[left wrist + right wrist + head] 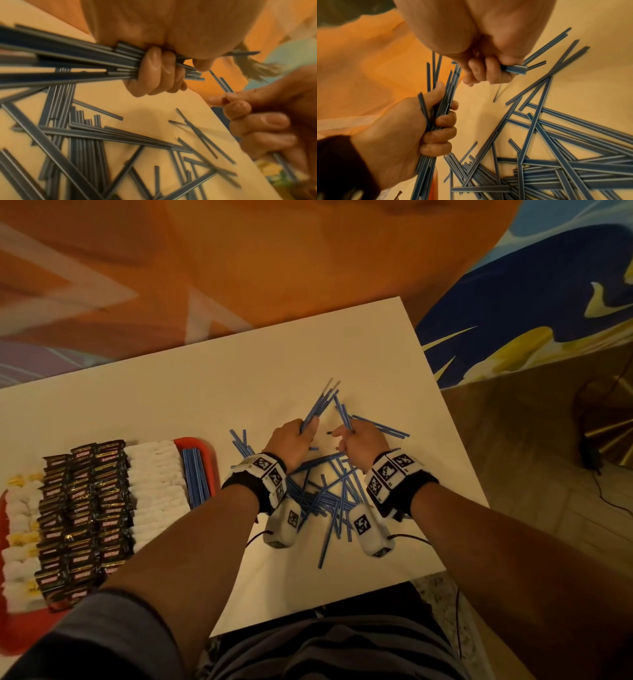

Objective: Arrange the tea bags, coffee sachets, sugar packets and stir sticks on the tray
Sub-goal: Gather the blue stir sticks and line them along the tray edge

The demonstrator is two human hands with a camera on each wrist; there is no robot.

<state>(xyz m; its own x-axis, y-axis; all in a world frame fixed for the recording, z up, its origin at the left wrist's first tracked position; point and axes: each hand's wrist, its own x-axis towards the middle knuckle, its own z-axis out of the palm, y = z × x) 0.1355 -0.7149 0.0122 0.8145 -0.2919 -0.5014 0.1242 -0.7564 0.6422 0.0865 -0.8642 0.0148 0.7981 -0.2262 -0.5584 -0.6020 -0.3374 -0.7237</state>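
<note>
blue stir sticks (322,405) (white-edged, bunched)

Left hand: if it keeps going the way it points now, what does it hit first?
Likely nothing: the left hand, gripping a stick bundle, points up-right over bare table toward its far edge. Height above the table is unclear.
</note>
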